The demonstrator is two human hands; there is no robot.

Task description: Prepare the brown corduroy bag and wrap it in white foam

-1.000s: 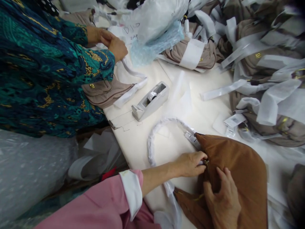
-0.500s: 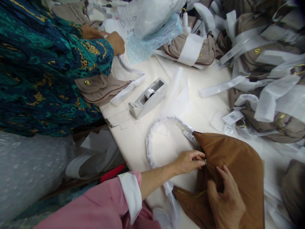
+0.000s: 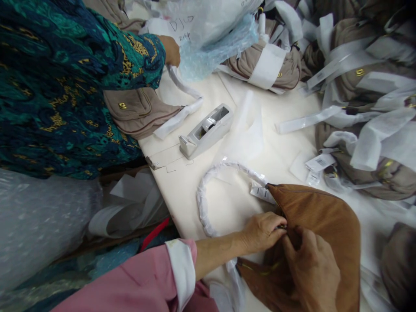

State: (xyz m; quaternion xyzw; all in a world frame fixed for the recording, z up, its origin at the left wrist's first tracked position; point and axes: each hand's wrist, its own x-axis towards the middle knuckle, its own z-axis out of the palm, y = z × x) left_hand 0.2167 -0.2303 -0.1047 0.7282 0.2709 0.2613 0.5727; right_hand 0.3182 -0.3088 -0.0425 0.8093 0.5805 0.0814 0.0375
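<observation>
A brown handbag (image 3: pixel 328 216) lies on the table with its mouth parted. My left hand (image 3: pixel 261 234), coming out of a pink sleeve, pinches a small dark metal fitting at the bag's opening; I cannot make out its exact kind. Close beside it, my right hand (image 3: pixel 313 266) has its thumb and curled fingers closed on the rim of the opening. The fingertips of that hand are partly hidden in the fold. The bag's strap (image 3: pixel 202 195), wrapped in white paper, loops out to the left, and a barcode tag (image 3: pixel 261 193) hangs near the upper corner.
A grey tape dispenser (image 3: pixel 206 130) stands on the white table (image 3: pixel 178 190). Taupe bags with white wrapping (image 3: pixel 341 151) pile up on the right. At the left, a co-worker in a patterned sleeve (image 3: pixel 133 56) is beside another taupe bag (image 3: pixel 139 110). Bubble wrap (image 3: pixel 42 225) lies below.
My right fingers have gone from spread on the bag to curled on its rim, near my left hand. My left hand has shifted slightly down and right. The co-worker's arm has moved up.
</observation>
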